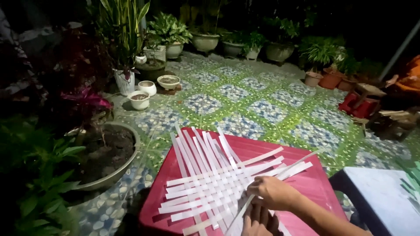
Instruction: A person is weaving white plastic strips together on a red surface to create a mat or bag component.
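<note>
Low in the middle of the frame, a flat woven mat of pale strips (210, 183) lies on a red square tabletop (306, 183), its loose ends fanning out toward the upper left and the right. Both hands work at the mat's lower right edge. The right hand (273, 192) comes in from the lower right with its forearm crossing the red surface; its fingers are curled in, pinching a long loose strip (286, 170) that runs up and to the right from the hand and down toward the bottom edge. The grip looks nearly closed around that strip. The left hand (258, 220) sits just below it at the bottom edge of the frame, partly cut off, fingers bent and pressing down on the woven strips; whether it grasps one or only rests on them cannot be told.

Beyond the tabletop, a tiled floor (245, 96) with a green, blue and white pattern stretches to the upper part of the frame. At lower right stands a grey stool (380, 192). A large round planter (109, 157) with dark soil sits at left, among dark foliage. Small white pots (144, 94) cluster in the upper left, and a row of potted plants (245, 43) lines the top. A low red stool (361, 107) stands at right.
</note>
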